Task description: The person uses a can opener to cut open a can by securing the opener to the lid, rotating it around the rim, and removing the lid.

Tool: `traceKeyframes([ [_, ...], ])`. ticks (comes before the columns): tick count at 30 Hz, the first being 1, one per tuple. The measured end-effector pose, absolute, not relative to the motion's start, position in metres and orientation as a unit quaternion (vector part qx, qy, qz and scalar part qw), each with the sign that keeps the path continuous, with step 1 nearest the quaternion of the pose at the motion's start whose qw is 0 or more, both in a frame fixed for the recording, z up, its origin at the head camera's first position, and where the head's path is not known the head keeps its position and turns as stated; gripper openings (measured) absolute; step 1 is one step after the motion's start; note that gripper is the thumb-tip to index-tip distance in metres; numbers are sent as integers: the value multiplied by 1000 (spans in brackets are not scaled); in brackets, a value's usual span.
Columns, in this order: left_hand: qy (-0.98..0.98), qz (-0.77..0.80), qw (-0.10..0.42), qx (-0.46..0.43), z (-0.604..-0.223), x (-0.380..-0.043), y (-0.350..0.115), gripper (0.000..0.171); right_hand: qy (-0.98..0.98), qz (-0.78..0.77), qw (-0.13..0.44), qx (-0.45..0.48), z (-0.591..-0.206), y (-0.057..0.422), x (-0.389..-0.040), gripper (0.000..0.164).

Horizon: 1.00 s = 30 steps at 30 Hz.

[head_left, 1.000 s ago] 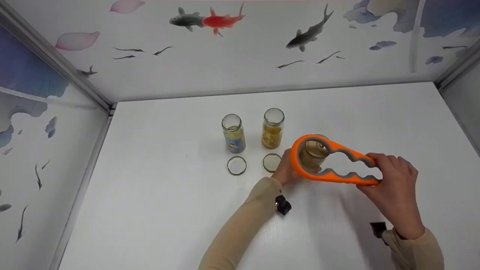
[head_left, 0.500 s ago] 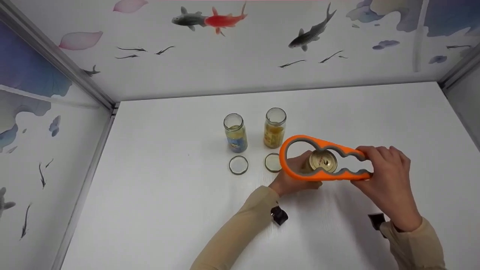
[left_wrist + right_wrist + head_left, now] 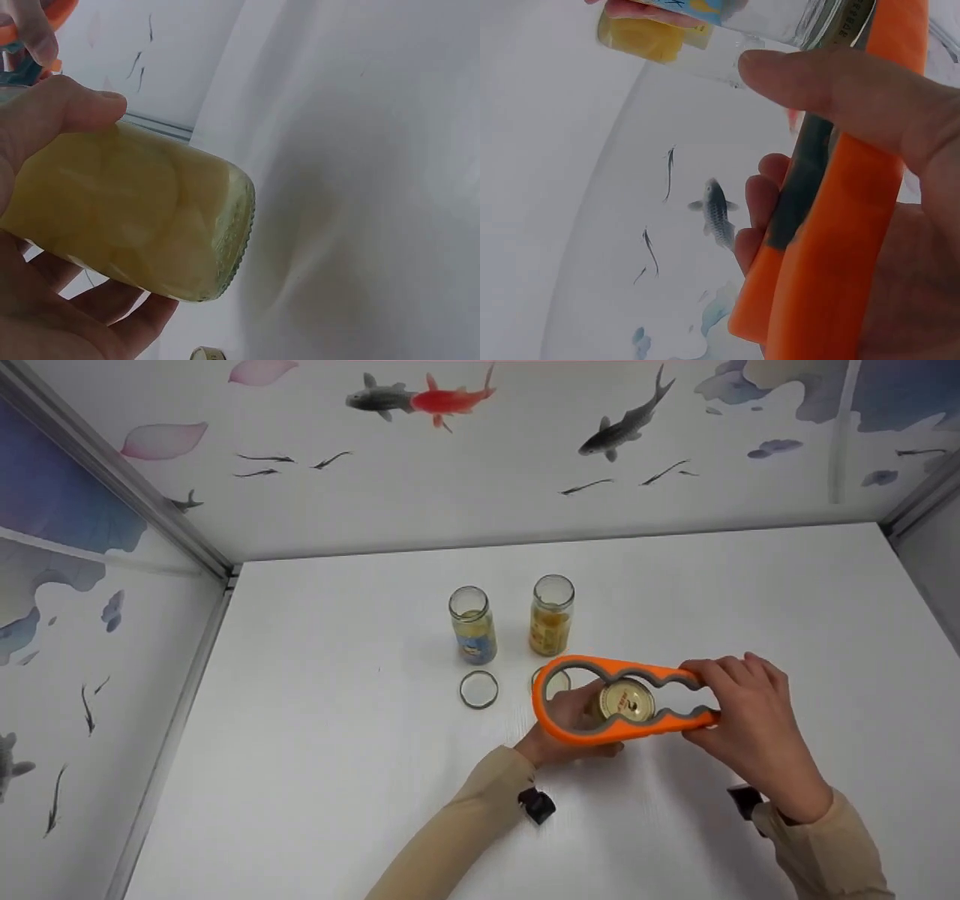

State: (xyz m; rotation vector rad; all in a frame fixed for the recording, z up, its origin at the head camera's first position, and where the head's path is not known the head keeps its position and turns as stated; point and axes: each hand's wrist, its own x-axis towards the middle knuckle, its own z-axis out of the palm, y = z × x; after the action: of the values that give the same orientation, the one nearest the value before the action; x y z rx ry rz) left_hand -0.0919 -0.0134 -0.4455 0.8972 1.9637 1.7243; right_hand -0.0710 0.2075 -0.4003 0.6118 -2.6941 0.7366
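My left hand (image 3: 553, 746) grips a glass jar (image 3: 135, 202) around its side, with pale yellow rounded pieces inside. In the left wrist view its base points right, clear of the white surface. Its gold lid (image 3: 627, 700) faces up in the head view, framed by the middle notches of an orange jar opener (image 3: 651, 729) with grey wavy inner edges. Whether the notches press on the lid I cannot tell. My right hand (image 3: 750, 720) holds the opener's two handles, thumb on one side and fingers on the other, as the right wrist view shows.
Two lidless jars stand behind the hands, one with a blue label (image 3: 475, 645) and one with yellow contents (image 3: 550, 631). In front of them lie a round lid (image 3: 478, 690) and a second lid (image 3: 558, 684), partly covered by the opener. Painted panels (image 3: 510, 510) wall the white table.
The jar's lid has come from under the opener's big loop into its narrower middle notches, the jar now tipped differently. Both hands have shifted left and slightly nearer to me.
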Motion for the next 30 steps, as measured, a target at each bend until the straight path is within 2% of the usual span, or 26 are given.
traceKeyframes([
  [2, 705, 608, 175, 319, -476, -99, -7, 74, -934, 251, 130, 216, -399, 205, -71, 63],
  [5, 697, 611, 150, 344, -491, -102, -8, 74, -937, 243, 112, 226, -398, 203, -72, 64],
  [7, 701, 602, 132, 359, -488, -100, -11, 70, -937, 240, 101, 233, -398, 202, -72, 64],
  [15, 706, 600, 126, 355, -451, -86, -21, 63, -933, 237, 63, 263, -396, 199, -75, 72],
  [21, 703, 606, 140, 346, -461, -86, -24, 60, -924, 207, 61, 316, -395, 198, -77, 71],
  [27, 708, 609, 158, 322, -486, -90, -24, 62, -927, 171, 16, 333, -391, 197, -80, 59],
  [30, 715, 592, 161, 334, -477, -87, -27, 58, -927, 156, -2, 342, -389, 197, -82, 55],
])
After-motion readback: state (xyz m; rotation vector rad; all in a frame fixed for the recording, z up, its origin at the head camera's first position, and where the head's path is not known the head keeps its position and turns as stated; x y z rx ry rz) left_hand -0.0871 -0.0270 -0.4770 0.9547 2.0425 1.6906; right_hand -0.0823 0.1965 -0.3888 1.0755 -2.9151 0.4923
